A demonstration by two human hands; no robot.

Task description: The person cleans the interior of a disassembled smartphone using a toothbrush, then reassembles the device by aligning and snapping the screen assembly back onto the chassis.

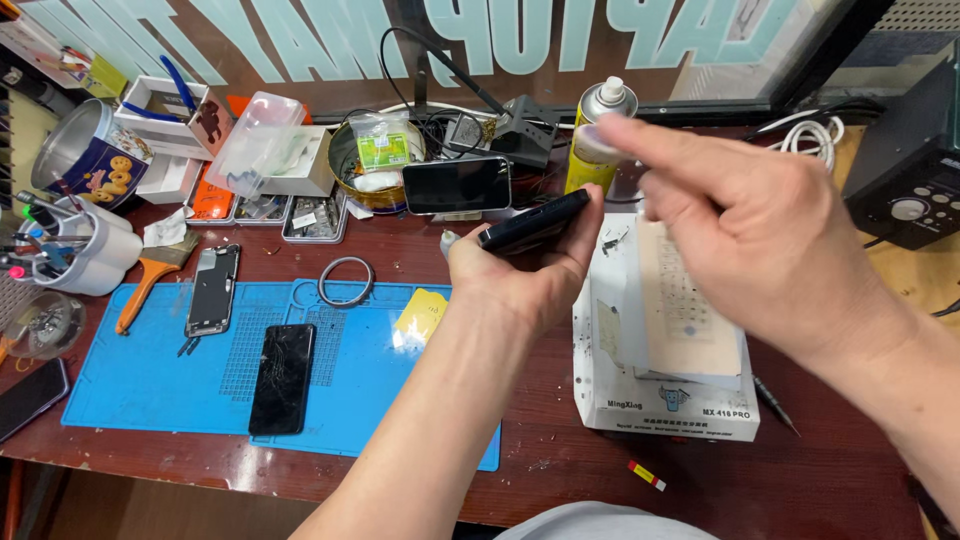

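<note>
Head view: at frame centre, the left hand (530, 270) grips a slim black glass-faced phone (533, 221) by its long edges; it looks rigid, slick and fragile, best held there. The right hand (760, 235), empty, points one finger, blurred, at upper right.

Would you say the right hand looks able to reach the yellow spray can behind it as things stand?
Probably yes. The right hand is raised, holds nothing, and its blurred fingertips already overlap the yellow spray can in this view. Nothing seems to stand between them, though depth is hard to judge.
</note>
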